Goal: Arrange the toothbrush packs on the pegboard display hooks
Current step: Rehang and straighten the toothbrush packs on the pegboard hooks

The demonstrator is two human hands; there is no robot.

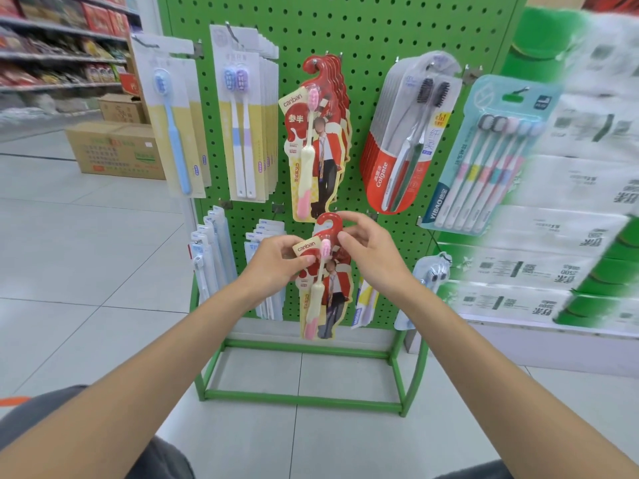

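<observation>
Held canban pack [328, 281] is found directly below the hung canban stack [318, 146], in front of the green pegboard [366, 29]. Its red hook-shaped hanger [325, 224] is just under the stack's bottom edge. Layered card edges are seen behind it, so more than one pack may be held. Left hand [276, 259] is closed in a pinch on the upper left card edge, thumb on the front face. Right hand [371, 252] is pinched on the card just right of the hanger. Pack is judged light, thin and flexible: printed card with a clear blister over the brush. The long lower part is expected to swing or bend when held only at the top. Glossy face is judged somewhat slippery. Best hold is judged to be on the card at either side of the hanger, so that its opening is left free for the peg [314, 59] at the stack's top.
</observation>
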